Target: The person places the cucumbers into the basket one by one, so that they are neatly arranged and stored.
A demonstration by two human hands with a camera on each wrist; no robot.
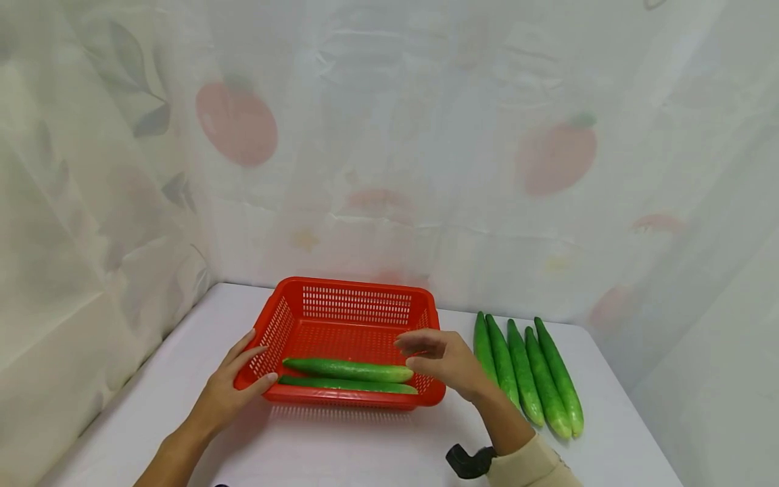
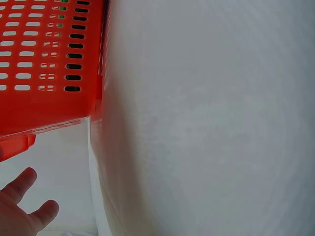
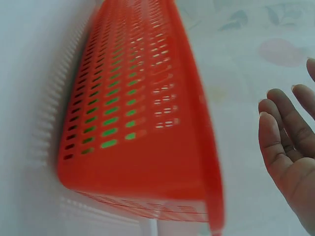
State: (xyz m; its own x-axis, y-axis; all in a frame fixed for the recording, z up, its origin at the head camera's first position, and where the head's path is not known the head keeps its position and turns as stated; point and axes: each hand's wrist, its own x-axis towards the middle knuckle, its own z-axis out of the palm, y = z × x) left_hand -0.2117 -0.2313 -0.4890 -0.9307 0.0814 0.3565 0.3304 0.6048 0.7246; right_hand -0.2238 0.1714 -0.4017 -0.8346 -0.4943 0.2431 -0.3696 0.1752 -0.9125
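Two cucumbers lie side by side along the near wall inside a red plastic basket (image 1: pixel 353 284); the upper cucumber (image 1: pixel 349 369) shows whole, while the basket's front rim partly covers the lower cucumber (image 1: pixel 347 385). My left hand (image 1: pixel 228 396) is at the basket's left side, its fingers spread along the rim. In the left wrist view, part of the left hand (image 2: pixel 22 206) appears below the basket's corner. Over the basket's right edge hovers my right hand (image 1: pixel 447 362), fingers loosely bent and nothing in them. The right wrist view shows this right hand (image 3: pixel 290 142) beside the basket wall.
Several more cucumbers (image 1: pixel 528 372) lie in a row on the white table (image 1: pixel 341 450), right of the basket. A dark band (image 1: pixel 471 462) sits at the right wrist. Printed plastic sheeting (image 1: pixel 389 135) hangs behind and at the sides.
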